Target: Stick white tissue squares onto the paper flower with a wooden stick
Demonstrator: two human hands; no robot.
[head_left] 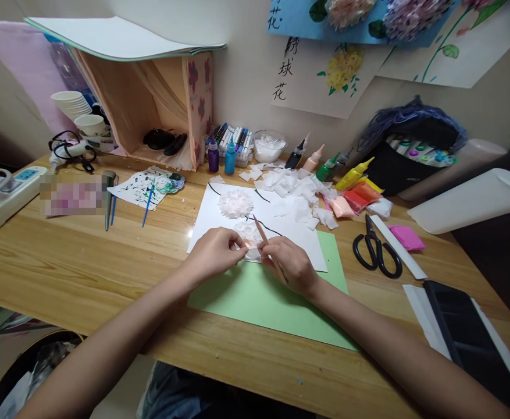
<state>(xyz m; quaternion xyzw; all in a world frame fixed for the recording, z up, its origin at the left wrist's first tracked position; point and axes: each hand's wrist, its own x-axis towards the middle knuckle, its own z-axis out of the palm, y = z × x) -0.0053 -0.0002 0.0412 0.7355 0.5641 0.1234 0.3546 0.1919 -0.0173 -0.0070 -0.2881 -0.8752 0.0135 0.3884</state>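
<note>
My left hand (pixel 220 249) is closed in a pinch over the white sheet, at the edge of a small square of thin white paper (pixel 253 254). My right hand (pixel 293 265) grips a wooden pencil (pixel 261 230) slantwise, its fingertips close to the same square. Just behind the fingers sits a round, ruffled white paper flower (pixel 246 231), partly hidden by them. A second fluffy flower (pixel 236 203), faintly pink, lies further back on the white sheet (pixel 202 224), which has dark drawn lines. Beneath it is a green sheet (pixel 263 302).
Loose white paper squares (pixel 287 186) pile up behind the sheet. Paint bottles (pixel 325 167) stand beyond them. On the right lie black-handled scissors (pixel 377 250) and a black case (pixel 468 343). Brushes (pixel 149 203) and a paint-stained paper (pixel 135 187) are on the left.
</note>
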